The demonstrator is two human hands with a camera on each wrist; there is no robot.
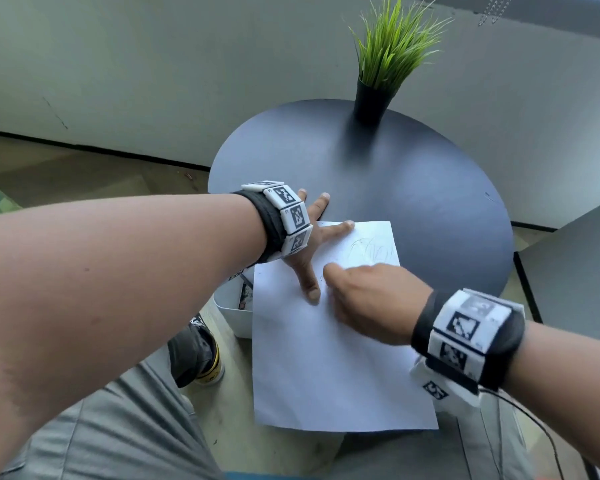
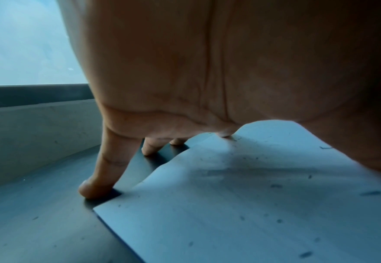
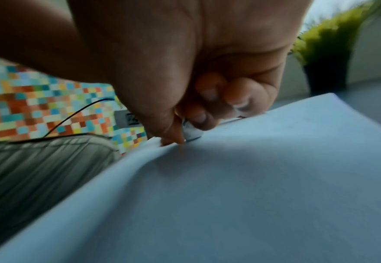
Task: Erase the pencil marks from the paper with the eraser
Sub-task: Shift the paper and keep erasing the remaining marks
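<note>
A white sheet of paper (image 1: 326,358) lies on the round dark table (image 1: 413,188) and overhangs its near edge. Faint pencil marks (image 1: 371,249) sit near the sheet's far right corner. My left hand (image 1: 312,251) is spread flat, pressing the paper's far left part; in the left wrist view its fingertips (image 2: 95,188) touch the table and the paper (image 2: 252,195). My right hand (image 1: 361,299) is curled over the sheet just below the marks. In the right wrist view, it (image 3: 185,131) pinches a small pale eraser (image 3: 193,133), mostly hidden, against the paper (image 3: 252,178).
A potted grass plant (image 1: 378,81) stands at the table's far edge. Below the table on the left are a white bin (image 1: 236,317) and my shoe (image 1: 201,355). Another grey surface (image 1: 575,271) is on the right. Dark eraser crumbs (image 2: 370,193) dot the paper.
</note>
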